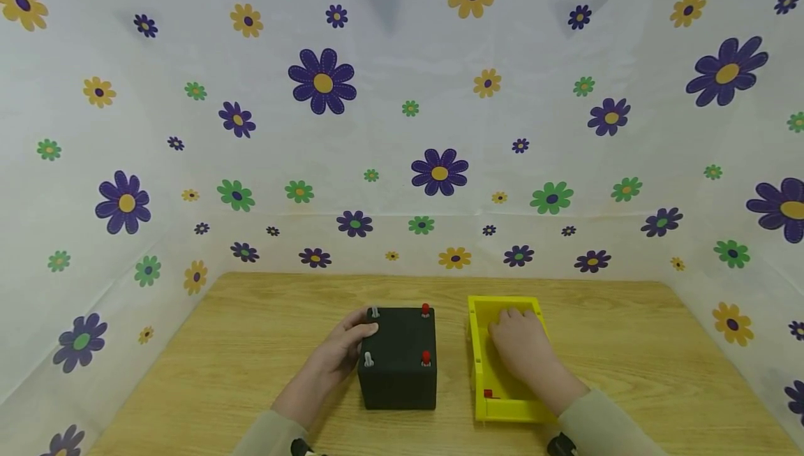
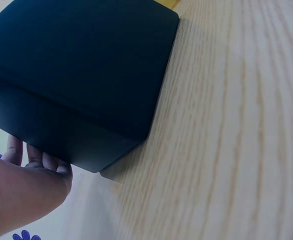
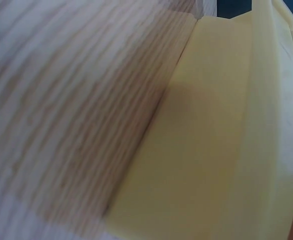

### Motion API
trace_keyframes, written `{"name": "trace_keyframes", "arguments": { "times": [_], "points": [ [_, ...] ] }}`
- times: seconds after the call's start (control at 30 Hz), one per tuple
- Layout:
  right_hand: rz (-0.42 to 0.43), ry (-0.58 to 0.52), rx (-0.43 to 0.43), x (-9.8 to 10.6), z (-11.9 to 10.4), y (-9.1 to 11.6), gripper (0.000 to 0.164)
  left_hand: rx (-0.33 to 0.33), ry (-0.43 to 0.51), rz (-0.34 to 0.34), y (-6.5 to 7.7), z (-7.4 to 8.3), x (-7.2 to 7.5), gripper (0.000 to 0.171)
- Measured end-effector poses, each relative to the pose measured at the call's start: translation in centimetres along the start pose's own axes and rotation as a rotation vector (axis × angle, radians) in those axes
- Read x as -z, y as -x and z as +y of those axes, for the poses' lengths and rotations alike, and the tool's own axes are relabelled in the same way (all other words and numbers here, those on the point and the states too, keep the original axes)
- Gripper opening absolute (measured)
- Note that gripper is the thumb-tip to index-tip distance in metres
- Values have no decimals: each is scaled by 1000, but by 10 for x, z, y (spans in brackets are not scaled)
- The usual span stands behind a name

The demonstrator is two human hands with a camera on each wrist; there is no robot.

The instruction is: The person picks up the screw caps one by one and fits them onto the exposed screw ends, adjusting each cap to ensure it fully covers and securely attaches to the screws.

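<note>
A black box (image 1: 398,344) sits upright on the table, with two red-capped posts (image 1: 426,358) along the right of its top and two bare metal posts (image 1: 368,359) along the left. My left hand (image 1: 339,348) holds the box from its left far side, thumb over the top edge. The left wrist view shows the box's dark side (image 2: 86,70) and some fingers (image 2: 49,161) against it. My right hand (image 1: 524,348) reaches into a yellow bin (image 1: 511,410), its fingertips down inside; I cannot tell whether they hold anything. A small red piece (image 1: 488,393) lies in the bin's near left corner.
The wooden table (image 1: 251,330) is enclosed at the back and sides by a white flower-print sheet (image 1: 389,128). A gap of table separates the box from the bin. The right wrist view is mostly filled by the bin's outer wall (image 3: 196,125).
</note>
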State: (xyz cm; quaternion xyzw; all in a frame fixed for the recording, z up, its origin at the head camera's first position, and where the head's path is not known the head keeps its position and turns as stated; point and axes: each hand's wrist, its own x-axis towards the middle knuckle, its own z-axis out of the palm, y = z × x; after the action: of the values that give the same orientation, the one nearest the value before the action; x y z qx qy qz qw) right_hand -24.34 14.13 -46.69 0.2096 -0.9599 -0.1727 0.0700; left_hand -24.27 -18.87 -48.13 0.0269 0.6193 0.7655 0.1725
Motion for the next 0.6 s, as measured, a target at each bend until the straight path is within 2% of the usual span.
{"name": "trace_keyframes", "arguments": {
  "times": [0.6],
  "points": [
    [36, -25, 3, 1, -4, -3, 8, 12, 4, 18, 0, 0, -1, 32]
  ]
}}
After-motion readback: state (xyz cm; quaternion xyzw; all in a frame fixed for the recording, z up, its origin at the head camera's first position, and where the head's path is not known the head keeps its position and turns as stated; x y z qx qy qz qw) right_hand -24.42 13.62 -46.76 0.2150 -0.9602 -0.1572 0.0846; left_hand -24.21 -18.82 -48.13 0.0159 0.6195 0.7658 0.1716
